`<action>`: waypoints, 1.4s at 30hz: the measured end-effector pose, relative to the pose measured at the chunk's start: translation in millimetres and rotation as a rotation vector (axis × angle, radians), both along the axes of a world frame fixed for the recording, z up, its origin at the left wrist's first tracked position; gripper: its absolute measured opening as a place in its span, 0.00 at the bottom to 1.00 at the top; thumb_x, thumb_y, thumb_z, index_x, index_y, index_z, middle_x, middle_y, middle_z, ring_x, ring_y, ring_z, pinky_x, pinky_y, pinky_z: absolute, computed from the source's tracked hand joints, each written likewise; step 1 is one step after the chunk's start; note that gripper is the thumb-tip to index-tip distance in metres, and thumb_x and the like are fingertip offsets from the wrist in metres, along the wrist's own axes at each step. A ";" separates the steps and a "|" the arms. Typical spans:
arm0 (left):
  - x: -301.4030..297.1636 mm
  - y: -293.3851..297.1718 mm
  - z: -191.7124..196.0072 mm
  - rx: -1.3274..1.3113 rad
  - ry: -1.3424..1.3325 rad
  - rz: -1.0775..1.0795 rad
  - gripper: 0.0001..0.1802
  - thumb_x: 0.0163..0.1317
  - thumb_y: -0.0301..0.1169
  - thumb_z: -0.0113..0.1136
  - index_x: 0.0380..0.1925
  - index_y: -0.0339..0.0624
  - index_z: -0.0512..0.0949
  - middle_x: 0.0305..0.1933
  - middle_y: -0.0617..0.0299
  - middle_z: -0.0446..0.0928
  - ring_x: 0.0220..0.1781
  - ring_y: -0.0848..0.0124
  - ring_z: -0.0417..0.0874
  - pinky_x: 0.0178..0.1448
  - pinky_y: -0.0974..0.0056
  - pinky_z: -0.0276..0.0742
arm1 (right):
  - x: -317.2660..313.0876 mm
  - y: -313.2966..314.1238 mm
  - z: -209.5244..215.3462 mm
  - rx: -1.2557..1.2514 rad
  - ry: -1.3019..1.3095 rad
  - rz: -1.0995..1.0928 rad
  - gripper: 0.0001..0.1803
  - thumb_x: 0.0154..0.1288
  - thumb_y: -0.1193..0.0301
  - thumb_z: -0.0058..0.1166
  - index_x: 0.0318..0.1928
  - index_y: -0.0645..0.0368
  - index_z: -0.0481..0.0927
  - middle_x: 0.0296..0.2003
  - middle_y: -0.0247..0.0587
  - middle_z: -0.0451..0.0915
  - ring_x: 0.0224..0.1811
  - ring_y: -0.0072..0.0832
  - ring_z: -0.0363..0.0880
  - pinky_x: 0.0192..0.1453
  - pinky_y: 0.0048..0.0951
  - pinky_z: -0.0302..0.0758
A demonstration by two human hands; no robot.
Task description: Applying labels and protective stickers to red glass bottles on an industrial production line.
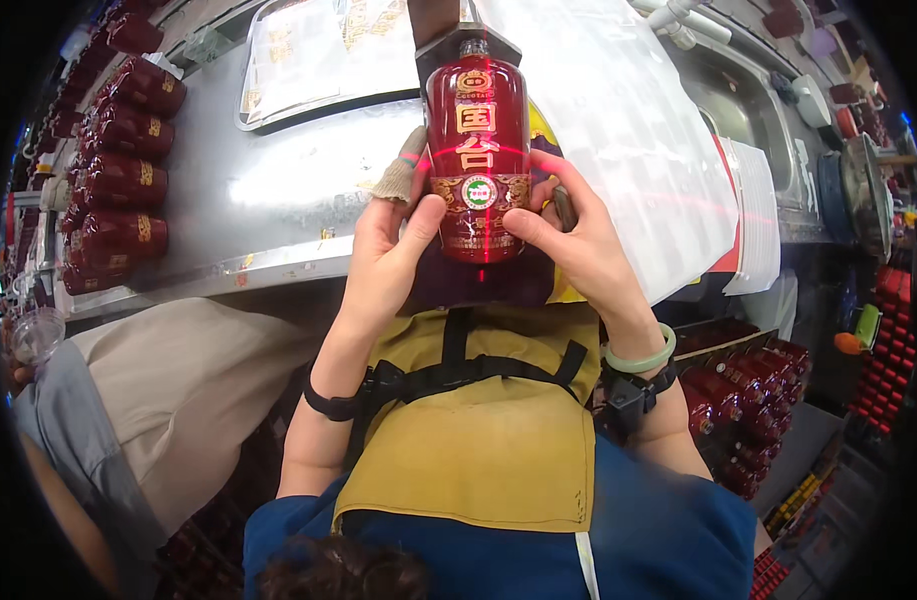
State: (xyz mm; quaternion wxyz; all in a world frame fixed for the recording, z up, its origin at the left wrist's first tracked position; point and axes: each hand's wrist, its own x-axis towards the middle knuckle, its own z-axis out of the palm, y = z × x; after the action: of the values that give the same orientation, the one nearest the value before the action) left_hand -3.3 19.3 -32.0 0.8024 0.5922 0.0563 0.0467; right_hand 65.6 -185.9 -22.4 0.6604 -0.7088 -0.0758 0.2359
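A dark red glass bottle (478, 155) with gold characters and a round white-and-green emblem lies in front of me, its neck away from me. My left hand (396, 222) holds its left side, thumb on the lower front; a grey knit finger cover (398, 175) sits on one finger. From the right, my right hand (573, 222) grips the lower body, thumb pressed near the bottom edge of the decoration. A dark cover shows on one of its fingers. Red light lines cross on the bottle. Behind its neck is a dark angular holder (433, 50); the bottle's underside is hidden.
Several red bottles (128, 170) stand at the left of the metal table (218, 190). A tray (246, 105) holds white sheets with gold pieces. White translucent sheeting (628, 130) covers the right side, beside a sink (723, 95). More bottles (743, 400) stand lower right. Another person's clothing (178, 390) is at left.
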 end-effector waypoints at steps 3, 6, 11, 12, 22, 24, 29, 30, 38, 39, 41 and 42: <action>1.1 -4.2 0.3 0.138 -0.029 0.029 0.38 0.73 0.29 0.64 0.78 0.32 0.58 0.79 0.50 0.64 0.79 0.64 0.65 0.82 0.57 0.58 | 2.0 -2.7 -0.5 0.046 0.022 0.016 0.41 0.61 0.66 0.76 0.70 0.64 0.70 0.35 0.24 0.70 0.31 0.10 0.62 0.35 0.17 0.62; -0.5 -4.7 -3.7 0.062 -0.005 0.067 0.38 0.71 0.27 0.67 0.76 0.32 0.61 0.78 0.50 0.65 0.79 0.63 0.65 0.82 0.57 0.59 | 3.6 -4.0 -1.9 0.042 0.028 0.023 0.41 0.61 0.66 0.76 0.70 0.64 0.71 0.35 0.24 0.70 0.31 0.10 0.62 0.35 0.16 0.62; 1.7 -4.2 -7.5 0.048 -0.006 0.077 0.38 0.70 0.28 0.68 0.76 0.32 0.62 0.78 0.50 0.66 0.78 0.63 0.67 0.81 0.57 0.61 | 5.8 -2.1 3.8 -0.006 0.054 0.022 0.42 0.59 0.66 0.78 0.70 0.64 0.70 0.36 0.24 0.70 0.31 0.10 0.62 0.35 0.16 0.62; 2.2 -4.1 -7.8 0.064 -0.010 0.075 0.38 0.70 0.28 0.68 0.76 0.32 0.62 0.77 0.50 0.67 0.78 0.63 0.67 0.81 0.57 0.61 | 5.7 -2.9 2.5 -0.030 0.026 0.032 0.43 0.58 0.66 0.78 0.71 0.64 0.70 0.37 0.24 0.70 0.31 0.11 0.62 0.36 0.16 0.62; 4.9 -4.2 -13.1 0.048 -0.048 0.071 0.39 0.70 0.30 0.69 0.76 0.32 0.62 0.76 0.51 0.69 0.76 0.64 0.69 0.80 0.57 0.63 | 6.6 -3.1 6.6 -0.028 0.047 0.064 0.45 0.56 0.66 0.79 0.71 0.64 0.69 0.38 0.25 0.70 0.34 0.12 0.63 0.38 0.17 0.63; 5.9 -4.4 -15.8 -0.009 -0.034 0.085 0.42 0.67 0.31 0.71 0.76 0.31 0.61 0.76 0.49 0.68 0.76 0.62 0.69 0.79 0.56 0.63 | 6.9 -3.2 6.1 -0.021 0.053 0.055 0.46 0.56 0.67 0.80 0.71 0.65 0.69 0.37 0.24 0.70 0.34 0.12 0.63 0.38 0.17 0.63; 9.4 -10.6 2.6 0.172 -0.046 0.038 0.51 0.60 0.33 0.77 0.77 0.31 0.58 0.73 0.45 0.69 0.74 0.61 0.71 0.78 0.55 0.65 | 10.0 -10.3 19.4 -0.076 -0.005 0.086 0.40 0.64 0.65 0.73 0.72 0.64 0.69 0.39 0.26 0.73 0.39 0.13 0.69 0.45 0.18 0.68; 9.7 -12.9 4.5 0.262 -0.027 0.035 0.53 0.57 0.34 0.79 0.77 0.31 0.57 0.72 0.44 0.70 0.74 0.61 0.72 0.78 0.56 0.65 | 10.3 -10.6 23.9 -0.087 -0.021 0.074 0.37 0.68 0.65 0.69 0.72 0.64 0.69 0.41 0.28 0.75 0.41 0.14 0.71 0.48 0.18 0.70; 7.3 -9.4 -0.3 0.188 -0.062 -0.005 0.54 0.61 0.37 0.76 0.78 0.30 0.53 0.76 0.42 0.65 0.78 0.58 0.66 0.80 0.54 0.61 | 5.7 -7.7 34.4 -0.055 -0.654 -0.126 0.23 0.70 0.82 0.57 0.64 0.59 0.76 0.46 0.42 0.85 0.49 0.30 0.82 0.57 0.31 0.78; 5.1 -6.6 -4.9 0.071 -0.074 0.050 0.53 0.65 0.40 0.72 0.79 0.30 0.51 0.78 0.41 0.62 0.80 0.57 0.63 0.81 0.54 0.58 | 7.4 -12.1 36.7 -0.188 -0.990 0.027 0.19 0.66 0.81 0.61 0.58 0.58 0.81 0.46 0.39 0.86 0.48 0.31 0.83 0.55 0.31 0.78; 2.7 -2.2 -13.2 -0.050 -0.087 0.098 0.51 0.70 0.44 0.67 0.80 0.30 0.49 0.80 0.40 0.60 0.82 0.57 0.61 0.82 0.54 0.56 | 1.8 -14.1 42.3 -0.374 -1.378 0.231 0.14 0.57 0.77 0.66 0.45 0.54 0.87 0.45 0.32 0.88 0.46 0.30 0.83 0.52 0.30 0.78; 0.7 0.5 -16.9 0.104 -0.152 0.094 0.48 0.69 0.49 0.62 0.79 0.33 0.53 0.80 0.40 0.60 0.82 0.55 0.60 0.82 0.52 0.55 | -9.6 -12.7 45.7 -0.419 -1.433 0.277 0.11 0.52 0.74 0.68 0.39 0.52 0.89 0.44 0.28 0.88 0.45 0.29 0.83 0.50 0.29 0.78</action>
State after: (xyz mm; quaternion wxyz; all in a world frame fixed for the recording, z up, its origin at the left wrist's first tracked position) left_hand -2.6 19.7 -48.8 0.7695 0.6246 0.0204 0.1319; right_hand 56.0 -198.7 23.3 0.2656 -0.7833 -0.5282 -0.1920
